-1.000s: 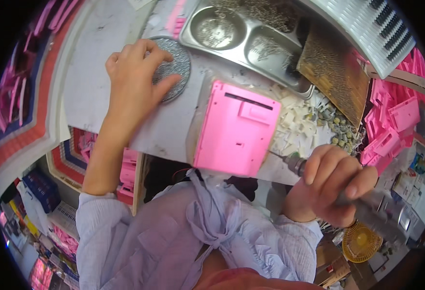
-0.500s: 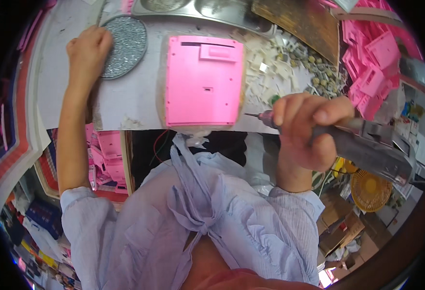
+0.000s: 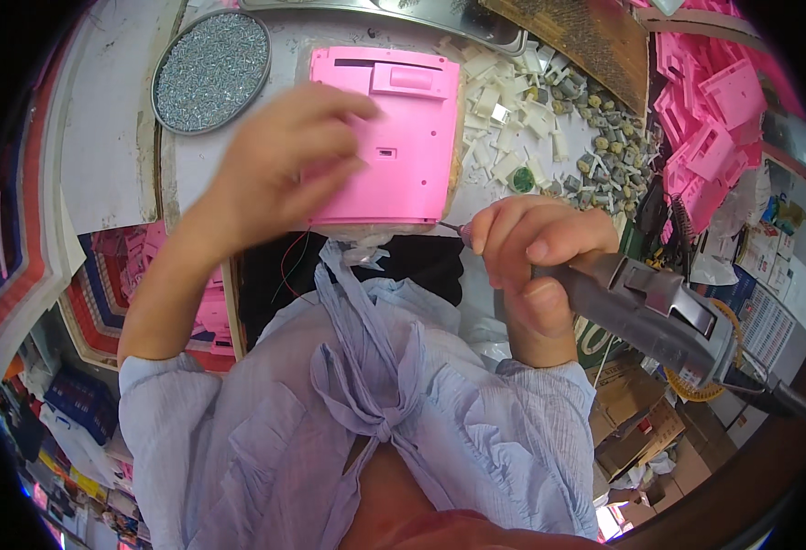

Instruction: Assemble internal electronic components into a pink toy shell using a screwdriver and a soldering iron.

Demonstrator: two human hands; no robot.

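A bright pink plastic casing panel point(image 3: 403, 188) lies on a padded, plastic-wrapped support at the table's front edge. It has a long slot and a raised block at its far end, and a small cut-out near its middle. My left hand point(image 3: 279, 160) hovers over its left side, smeared by motion; whether it pinches anything is hidden by the blur. In my right hand point(image 3: 545, 243) is a grey electric screwdriver point(image 3: 650, 307), gripped near its front. The bit points left, close to the panel's near right corner; contact cannot be made out. A round dish of small silvery screws point(image 3: 212, 71) stands at the far left.
Loose white plastic pieces point(image 3: 504, 115) and small grey parts point(image 3: 600, 151) are scattered right of the panel. Beyond them lie a brown board point(image 3: 586, 46) and a metal tray point(image 3: 449, 14). Pink parts point(image 3: 714, 110) are heaped at far right. A cord point(image 3: 788, 401) trails from the screwdriver.
My left hand has left the screw dish and moved right, over the panel. My right hand has brought the screwdriver left and slightly nearer, its bit now by the panel's near right corner.
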